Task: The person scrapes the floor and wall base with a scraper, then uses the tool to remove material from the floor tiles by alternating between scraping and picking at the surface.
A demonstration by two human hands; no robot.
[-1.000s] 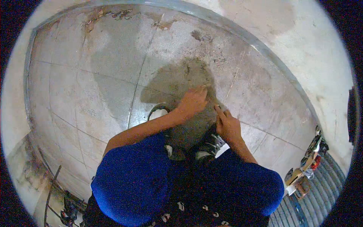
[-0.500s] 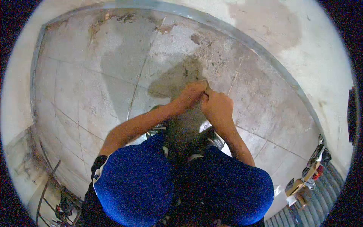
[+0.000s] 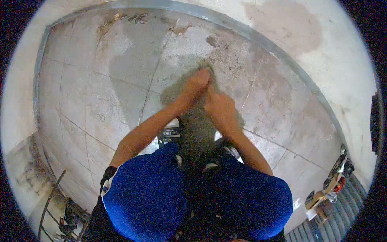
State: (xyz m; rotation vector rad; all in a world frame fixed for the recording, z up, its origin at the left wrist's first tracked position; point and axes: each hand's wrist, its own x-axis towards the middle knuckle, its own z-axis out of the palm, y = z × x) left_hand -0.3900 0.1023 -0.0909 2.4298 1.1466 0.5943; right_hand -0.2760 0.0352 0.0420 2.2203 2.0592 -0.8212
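Observation:
My left hand (image 3: 196,84) is closed, its knuckles raised, out in front of my knees above the floor. Just below and to the right of it, my right hand (image 3: 221,108) is also closed, its fingertips close to the left hand. Whatever is pinched between them, if anything, is too small and blurred to name. Both forearms reach forward past my bent knees in blue cloth (image 3: 149,193). Between the knees, a black and white item with lettering (image 3: 171,131) shows beside my left leg.
Stained grey floor tiles (image 3: 92,97) spread around, bordered by a grey strip (image 3: 278,50) along the pale wall. Mixed clutter (image 3: 328,191) lies at lower right by corrugated metal (image 3: 342,218). Thin dark rods (image 3: 50,197) stand at lower left.
Both hands have moved forward and slightly left, away from my knees. They stay closed and close together. More of the lettered item shows beside my left leg.

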